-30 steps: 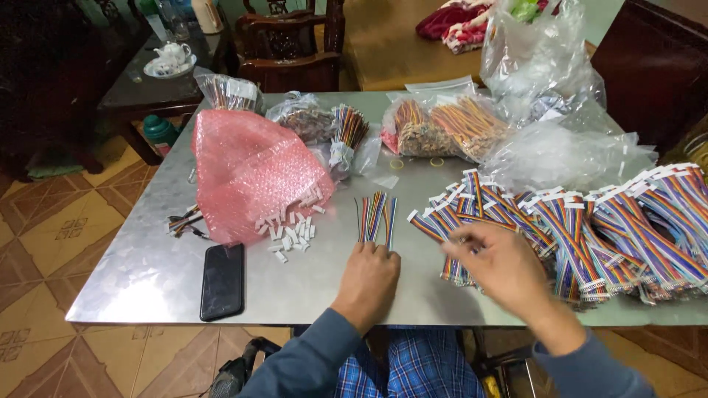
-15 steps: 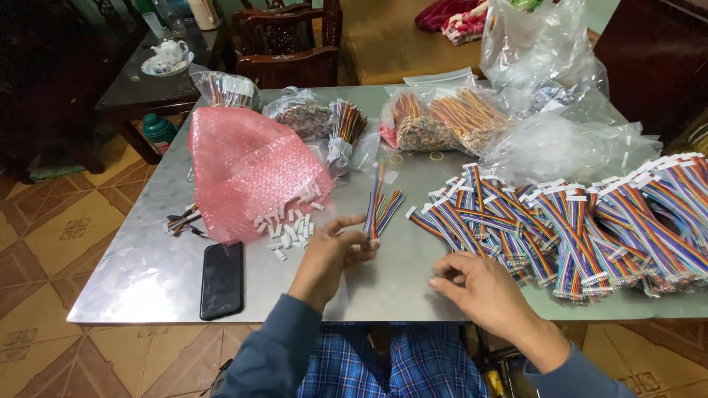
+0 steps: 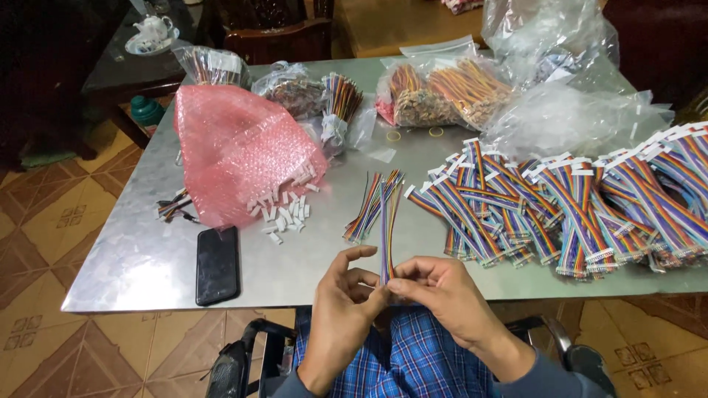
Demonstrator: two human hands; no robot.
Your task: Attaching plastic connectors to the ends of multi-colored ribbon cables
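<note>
We see a rainbow wire strip (image 3: 385,236) standing up tall – bottom end pinched by both hands | left hand (image 3: 345,298) and right hand (image 3: 435,291) side by side | above the surface (image 3: 147,258) edge

On the table (image 3: 147,258), the phone (image 3: 217,264) lies at nine o'clock of the hands, the connectors (image 3: 284,214) at eleven, and the cable bundles (image 3: 560,206) at two.

Left of centre on the metal table (image 3: 147,258): pink bubble-wrap bag (image 3: 236,151) spilling small white connectors (image 3: 284,214), black phone (image 3: 217,264) just below. Along the right: rows of bundled rainbow ribbon cables (image 3: 575,206). Across the top: clear plastic bags (image 3: 568,110), teapot (image 3: 153,28) at upper left.
</note>
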